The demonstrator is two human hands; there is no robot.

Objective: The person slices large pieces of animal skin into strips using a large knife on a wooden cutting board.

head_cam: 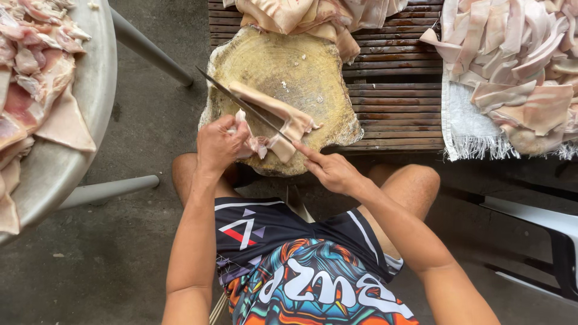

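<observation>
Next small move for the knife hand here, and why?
Probably draw the knife on through the meat strip: the right hand has the blade laid flat across it on the wooden block, while the left hand pins the near end.

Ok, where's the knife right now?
In the head view, the knife lies slanted across the round wooden chopping block, held by the right hand, its blade on the meat strip.

The right hand (332, 171) hides the knife (244, 107) handle. At nine o'clock the metal tray (72, 114) of meat runs off the edge; at two o'clock the pile of skin strips (518, 66) is cut off too.
</observation>
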